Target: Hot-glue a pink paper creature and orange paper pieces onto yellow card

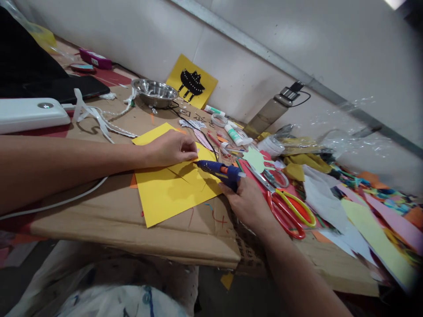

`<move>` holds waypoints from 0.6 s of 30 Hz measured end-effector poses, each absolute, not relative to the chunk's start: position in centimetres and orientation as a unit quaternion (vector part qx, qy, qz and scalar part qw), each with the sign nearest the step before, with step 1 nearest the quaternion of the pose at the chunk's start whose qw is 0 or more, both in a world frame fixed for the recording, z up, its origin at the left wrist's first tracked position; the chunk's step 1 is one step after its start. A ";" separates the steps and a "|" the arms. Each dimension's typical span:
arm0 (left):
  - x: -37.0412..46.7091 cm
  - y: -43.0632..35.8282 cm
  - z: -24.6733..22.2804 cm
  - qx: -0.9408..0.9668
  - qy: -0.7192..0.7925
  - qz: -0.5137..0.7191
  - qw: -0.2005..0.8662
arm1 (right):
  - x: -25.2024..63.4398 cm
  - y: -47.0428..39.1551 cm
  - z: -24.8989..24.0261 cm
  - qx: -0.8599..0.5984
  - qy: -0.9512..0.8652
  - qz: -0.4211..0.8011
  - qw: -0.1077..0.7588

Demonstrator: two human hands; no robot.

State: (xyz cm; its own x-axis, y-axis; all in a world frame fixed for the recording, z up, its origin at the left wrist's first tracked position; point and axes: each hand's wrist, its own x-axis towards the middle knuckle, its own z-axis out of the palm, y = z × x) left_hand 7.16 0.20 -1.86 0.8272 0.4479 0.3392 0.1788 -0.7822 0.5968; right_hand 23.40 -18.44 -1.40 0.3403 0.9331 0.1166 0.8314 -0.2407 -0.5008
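Note:
My right hand point(248, 200) grips a blue hot glue gun point(224, 172), its dark nozzle pointing left. Just beyond that tip, the fingers of my left hand point(175, 149) are pinched together; a small pale bit shows at the fingertips, too small to name. Below both hands a sheet of yellow paper point(158, 200) lies on the cardboard-covered table, with thin dark lines and hand shadows across it. The left wrist rests over the sheet's left part.
Behind stand a metal bowl point(155, 93) and a yellow card point(205, 90) with a black cut-out, leaning at the wall. To the right lie red-and-yellow-handled scissors point(286, 213), glue sticks point(233, 134), a tilted bottle point(269, 115) and paper scraps. A white cable point(66, 203) crosses at left.

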 end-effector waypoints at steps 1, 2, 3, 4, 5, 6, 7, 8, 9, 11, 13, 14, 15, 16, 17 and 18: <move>7.1 0.2 -1.9 0.914 0.171 0.238 0.280 | 23.5 -18.5 -1.4 -0.781 -0.564 0.104 0.247; 7.1 0.2 -1.9 0.916 0.171 0.237 0.276 | 23.5 -18.5 -1.5 -0.781 -0.563 0.103 0.250; 7.0 0.1 -1.9 0.920 0.169 0.232 0.267 | 23.6 -18.5 -1.5 -0.781 -0.561 0.104 0.253; 7.0 0.0 -1.9 0.926 0.167 0.226 0.253 | 23.6 -18.6 -1.5 -0.781 -0.561 0.105 0.255; 7.0 -0.1 -1.9 0.934 0.162 0.219 0.232 | 23.6 -18.6 -1.5 -0.781 -0.561 0.106 0.254; 6.9 -0.2 -2.0 0.943 0.155 0.211 0.205 | 23.6 -18.7 -1.6 -0.782 -0.560 0.106 0.252; 6.9 -0.3 -2.0 0.952 0.146 0.205 0.176 | 23.7 -18.7 -1.5 -0.784 -0.559 0.105 0.246; 6.8 -0.4 -2.0 0.959 0.137 0.201 0.149 | 23.7 -18.8 -1.5 -0.787 -0.559 0.101 0.240; 6.8 -0.5 -2.0 0.963 0.130 0.197 0.129 | 23.6 -18.8 -1.5 -0.789 -0.560 0.097 0.233; 6.8 -0.5 -2.1 0.966 0.126 0.195 0.116 | 23.6 -18.9 -1.5 -0.786 -0.567 0.086 0.230; 6.8 -0.4 -2.1 0.965 0.127 0.194 0.126 | 23.6 -18.9 -1.4 -0.777 -0.578 0.081 0.237; 6.8 -0.4 -2.1 0.964 0.127 0.192 0.132 | 23.6 -18.9 -1.4 -0.773 -0.581 0.081 0.240; 6.7 -0.4 -2.1 0.964 0.127 0.190 0.136 | 23.5 -19.0 -1.4 -0.772 -0.582 0.083 0.241; 6.7 -0.4 -2.0 0.964 0.127 0.187 0.137 | 23.5 -19.0 -1.4 -0.773 -0.580 0.087 0.242; 6.7 -0.4 -2.0 0.965 0.127 0.185 0.135 | 23.5 -19.0 -1.4 -0.775 -0.578 0.091 0.240; 6.7 -0.4 -2.0 0.966 0.127 0.182 0.130 | 23.5 -19.0 -1.3 -0.777 -0.575 0.094 0.238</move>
State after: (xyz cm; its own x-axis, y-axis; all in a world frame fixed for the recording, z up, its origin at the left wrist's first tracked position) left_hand 6.72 -0.43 -2.02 0.9016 0.2919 0.3192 0.1974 -0.9343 0.2968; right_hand 23.50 -19.02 -1.32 0.3213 0.9384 0.1272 0.8490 -0.2260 -0.4777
